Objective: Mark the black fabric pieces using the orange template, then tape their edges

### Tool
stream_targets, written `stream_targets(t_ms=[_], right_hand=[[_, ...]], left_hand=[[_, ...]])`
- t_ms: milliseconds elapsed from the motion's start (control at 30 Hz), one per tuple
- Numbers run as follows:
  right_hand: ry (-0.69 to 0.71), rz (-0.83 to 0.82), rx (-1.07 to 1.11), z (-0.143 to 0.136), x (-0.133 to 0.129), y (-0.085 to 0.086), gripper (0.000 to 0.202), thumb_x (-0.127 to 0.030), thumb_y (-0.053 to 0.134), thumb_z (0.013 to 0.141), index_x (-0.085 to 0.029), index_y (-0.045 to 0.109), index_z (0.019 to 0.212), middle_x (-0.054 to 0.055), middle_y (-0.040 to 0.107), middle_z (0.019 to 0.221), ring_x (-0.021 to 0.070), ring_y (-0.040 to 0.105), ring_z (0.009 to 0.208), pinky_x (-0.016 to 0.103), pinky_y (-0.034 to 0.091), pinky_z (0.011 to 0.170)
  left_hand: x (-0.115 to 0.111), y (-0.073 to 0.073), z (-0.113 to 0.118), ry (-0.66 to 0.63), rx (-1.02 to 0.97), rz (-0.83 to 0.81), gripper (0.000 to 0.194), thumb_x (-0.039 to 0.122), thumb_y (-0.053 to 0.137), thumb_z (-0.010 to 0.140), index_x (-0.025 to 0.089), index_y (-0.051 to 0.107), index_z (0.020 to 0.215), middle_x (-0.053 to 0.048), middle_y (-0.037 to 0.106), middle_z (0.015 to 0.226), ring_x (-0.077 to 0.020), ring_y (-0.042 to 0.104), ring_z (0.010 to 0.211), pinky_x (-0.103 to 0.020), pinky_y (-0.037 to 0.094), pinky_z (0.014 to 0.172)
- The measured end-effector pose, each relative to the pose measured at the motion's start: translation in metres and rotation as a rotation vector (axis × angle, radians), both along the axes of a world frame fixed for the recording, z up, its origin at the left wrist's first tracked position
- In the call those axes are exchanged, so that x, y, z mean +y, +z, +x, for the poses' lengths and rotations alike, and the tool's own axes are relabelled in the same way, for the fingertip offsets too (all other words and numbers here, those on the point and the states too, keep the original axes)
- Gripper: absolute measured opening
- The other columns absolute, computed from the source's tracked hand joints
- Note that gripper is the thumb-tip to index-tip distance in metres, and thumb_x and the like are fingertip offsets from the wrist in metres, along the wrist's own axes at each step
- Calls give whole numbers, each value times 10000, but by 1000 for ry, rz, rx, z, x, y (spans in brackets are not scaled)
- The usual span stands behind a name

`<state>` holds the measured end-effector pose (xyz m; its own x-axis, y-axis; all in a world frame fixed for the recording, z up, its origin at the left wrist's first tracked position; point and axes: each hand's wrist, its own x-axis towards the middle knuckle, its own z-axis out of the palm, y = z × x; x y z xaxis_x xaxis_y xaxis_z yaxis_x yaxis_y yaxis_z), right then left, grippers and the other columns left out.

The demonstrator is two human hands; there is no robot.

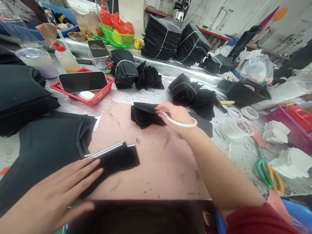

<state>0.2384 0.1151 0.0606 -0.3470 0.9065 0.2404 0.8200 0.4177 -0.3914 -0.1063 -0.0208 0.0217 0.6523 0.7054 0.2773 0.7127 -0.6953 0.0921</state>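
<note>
My left hand (70,185) lies flat, fingers stretched, over a folded black piece (117,161) with narrow white strips along its upper edge. The black piece rests on a pinkish work board (151,172). Farther up the board, my right hand (175,115) has its fingers curled together at the right end of a small stack of black pieces (143,113), apparently pinching the top one. A thin white band (181,123) runs along that hand from the fingers to the wrist. Part of the stack is hidden behind the fingers.
Large dark sheets (48,139) pile up on the left. A red basket (97,97) carries a phone (83,81). Bundled black pieces (184,91) stand behind the board. White tape rolls (236,127) and scissors (269,175) lie on the right.
</note>
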Motion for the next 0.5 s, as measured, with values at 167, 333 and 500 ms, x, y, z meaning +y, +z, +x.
stream_targets(t_ms=[167,333,500], right_hand=[[358,163,-90,1,-99,-6,252,-97,412,887,-196,636,946,40,690,684,180,648,631,302,522,618],[261,15,79,2,-173,-14,197,-87,485,839,-175,603,969,68,701,804,170,656,717,270,544,635],[-3,-241,283,-17,-165,-12,245,-77,412,846,-212,600,927,31,618,793,130,621,718,225,522,650]], left_hand=[[-14,4,32,-173,-39,67,443,353,516,868,194,504,1281,-49,518,1345,-211,444,1262,-332,237,1127],[-27,-5,88,-339,-122,35,308,341,485,912,239,575,1188,17,611,1228,-177,522,1146,-369,240,1109],[-30,-17,98,-323,-35,86,328,375,469,907,220,583,1174,18,637,1167,-184,540,1047,-361,274,1036]])
